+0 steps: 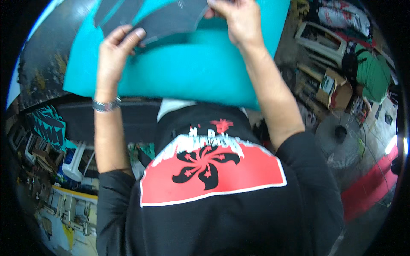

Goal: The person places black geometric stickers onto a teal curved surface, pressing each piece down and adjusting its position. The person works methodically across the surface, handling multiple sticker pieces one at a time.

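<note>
A flat dark grey piece (171,22) with curved edges is stretched between my two hands over a large teal sheet (183,74). My left hand (119,45) pinches its lower left corner, thumb on top. The right hand (241,21) grips its upper right end between thumb and fingers, partly cut off by the picture's top edge. Another dark piece (124,12), with a narrow slit showing teal, lies on the sheet beyond my left hand. The near side of the teal sheet bends down toward my lap.
A stained dark tabletop (47,64) extends left. Below it hangs a teal sheet with cut-outs (48,126), near a white stool (74,164). At right are a floor fan (337,138), a cardboard box (341,91), a white plastic stool (322,40) and a person in green (373,72).
</note>
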Motion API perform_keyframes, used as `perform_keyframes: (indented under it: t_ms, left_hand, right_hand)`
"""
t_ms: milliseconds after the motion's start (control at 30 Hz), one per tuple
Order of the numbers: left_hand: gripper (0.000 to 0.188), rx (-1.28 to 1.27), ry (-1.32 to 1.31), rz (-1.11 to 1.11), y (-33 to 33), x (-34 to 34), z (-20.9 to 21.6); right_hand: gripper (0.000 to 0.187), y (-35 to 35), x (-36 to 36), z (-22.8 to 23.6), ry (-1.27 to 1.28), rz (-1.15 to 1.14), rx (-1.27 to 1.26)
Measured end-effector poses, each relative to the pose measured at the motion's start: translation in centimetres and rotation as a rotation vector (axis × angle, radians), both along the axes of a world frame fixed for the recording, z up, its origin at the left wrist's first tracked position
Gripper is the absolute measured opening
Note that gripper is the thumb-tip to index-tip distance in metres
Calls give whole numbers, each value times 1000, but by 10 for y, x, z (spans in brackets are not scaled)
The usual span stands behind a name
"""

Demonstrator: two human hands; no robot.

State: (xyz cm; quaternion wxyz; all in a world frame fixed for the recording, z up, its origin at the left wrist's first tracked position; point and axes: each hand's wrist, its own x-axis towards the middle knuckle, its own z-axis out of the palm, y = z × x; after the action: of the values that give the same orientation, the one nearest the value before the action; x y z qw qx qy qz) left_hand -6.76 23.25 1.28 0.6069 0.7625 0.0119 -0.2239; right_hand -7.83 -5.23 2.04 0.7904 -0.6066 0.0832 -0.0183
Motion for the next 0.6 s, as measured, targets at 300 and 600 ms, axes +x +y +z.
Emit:
perform_keyframes:
  t_ms: [300,600]
  left_hand:
    - [48,-97,-86,365,-39,10,6]
    - [53,30,-184,285,-54,19,-2]
  right_hand:
    - [36,-6,48,-6,30,-107,-256]
    - [66,-14,101,-28,-38,-87,-602]
